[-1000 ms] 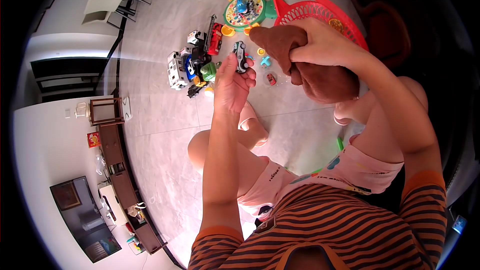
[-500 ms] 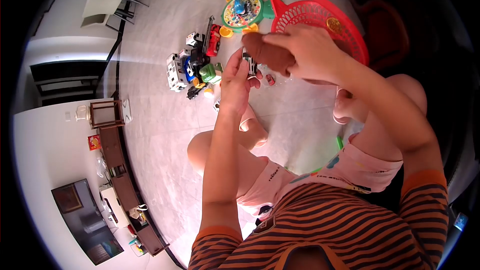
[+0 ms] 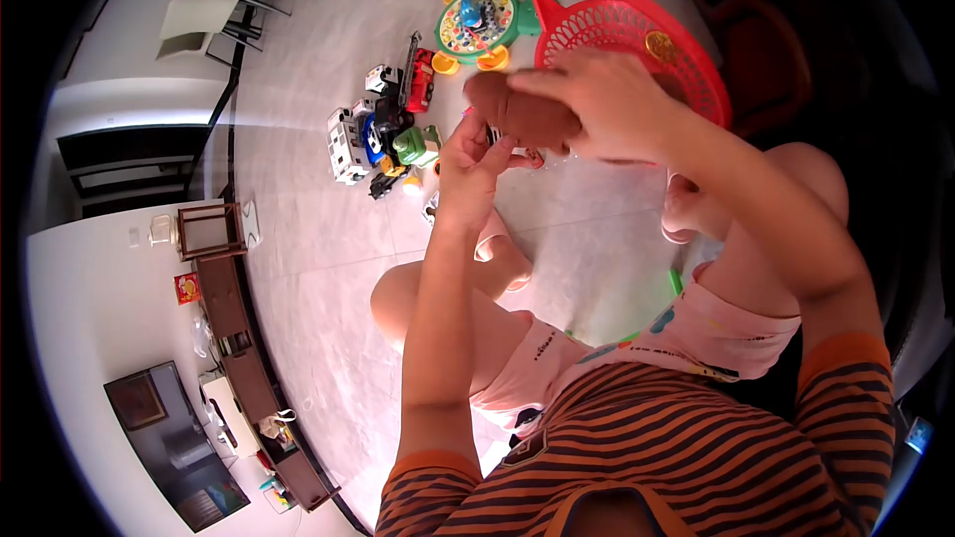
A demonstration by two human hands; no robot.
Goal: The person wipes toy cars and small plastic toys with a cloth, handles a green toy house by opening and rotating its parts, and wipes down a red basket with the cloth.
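Observation:
My left hand (image 3: 472, 167) is closed around a small black-and-white toy car (image 3: 493, 135), most of which is hidden by my fingers and a brown cloth (image 3: 537, 117). My right hand (image 3: 619, 104) grips this bunched cloth from above, pressing it against the car. Just past my left fingertips, a small reddish thing on the floor is partly covered.
Several toy vehicles, including a red fire truck (image 3: 418, 80) and a green toy vehicle (image 3: 418, 146), cluster on the floor at left. Beyond my hands are a round fishing toy (image 3: 512, 28) and a red basket (image 3: 637, 10). Something green (image 3: 675, 282) lies between my legs.
The cloth in my right hand has shifted slightly left and down over the toy car, covering more of it. My left fingers have curled in more.

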